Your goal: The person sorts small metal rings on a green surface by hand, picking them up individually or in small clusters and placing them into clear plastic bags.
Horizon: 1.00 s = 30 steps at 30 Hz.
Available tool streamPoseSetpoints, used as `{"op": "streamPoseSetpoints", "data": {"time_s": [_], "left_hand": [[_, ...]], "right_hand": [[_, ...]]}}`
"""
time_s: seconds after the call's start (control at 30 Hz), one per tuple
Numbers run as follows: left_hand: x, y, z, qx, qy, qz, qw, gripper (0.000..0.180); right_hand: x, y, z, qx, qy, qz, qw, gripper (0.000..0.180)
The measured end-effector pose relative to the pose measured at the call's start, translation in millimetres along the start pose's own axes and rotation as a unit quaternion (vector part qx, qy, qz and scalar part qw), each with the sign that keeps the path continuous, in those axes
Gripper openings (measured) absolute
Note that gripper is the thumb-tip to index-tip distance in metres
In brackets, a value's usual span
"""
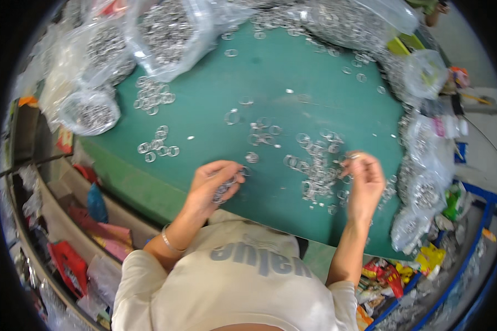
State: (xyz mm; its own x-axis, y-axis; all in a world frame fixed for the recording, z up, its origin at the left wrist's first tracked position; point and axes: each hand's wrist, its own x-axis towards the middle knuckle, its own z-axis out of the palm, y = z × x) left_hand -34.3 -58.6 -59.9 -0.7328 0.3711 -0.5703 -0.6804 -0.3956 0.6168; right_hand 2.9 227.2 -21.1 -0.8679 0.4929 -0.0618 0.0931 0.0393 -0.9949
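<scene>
Blue-grey lettering [259, 260], seemingly one word, crosses the pale shirt [215, 298].

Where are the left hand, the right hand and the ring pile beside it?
Left hand [211, 181], head view: its middle.
Right hand [365, 181], head view: its middle.
Ring pile [318, 174], head view: its dense middle.

Left hand [218, 179] holds metal rings [222, 192]; right hand [365, 175] beside ring pile [318, 175].
</scene>
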Motion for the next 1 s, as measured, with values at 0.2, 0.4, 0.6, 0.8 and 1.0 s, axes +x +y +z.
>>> {"op": "streamPoseSetpoints", "data": {"time_s": [0.2,0.4,0.6,0.8,1.0], "left_hand": [[3.2,-2.0,12.0,0.204,0.033,0.094,0.974,0.013],[10.3,2.8,16.2,0.561,0.06,0.321,0.76,0.03],[33.4,19.7,20.1,0.61,-0.015,0.3,0.733,0.024],[26.4,31.7,36.3,0.206,-0.08,0.001,0.975,0.014],[19.5,16.3,32.4,0.045,-0.131,-0.046,0.989,0.017]], "right_hand": [[104.9,-21.2,-169.9,-0.482,0.239,-0.09,0.838,0.022],[49.9,-17.3,-28.5,-0.426,-0.028,-0.194,0.883,0.02],[-8.6,-0.5,59.8,-0.266,-0.302,-0.145,0.904,0.028],[-27.5,1.6,78.2,-0.093,-0.267,-0.022,0.959,0.035],[-38.1,0.0,77.4,0.102,-0.221,0.115,0.963,0.021]]}}
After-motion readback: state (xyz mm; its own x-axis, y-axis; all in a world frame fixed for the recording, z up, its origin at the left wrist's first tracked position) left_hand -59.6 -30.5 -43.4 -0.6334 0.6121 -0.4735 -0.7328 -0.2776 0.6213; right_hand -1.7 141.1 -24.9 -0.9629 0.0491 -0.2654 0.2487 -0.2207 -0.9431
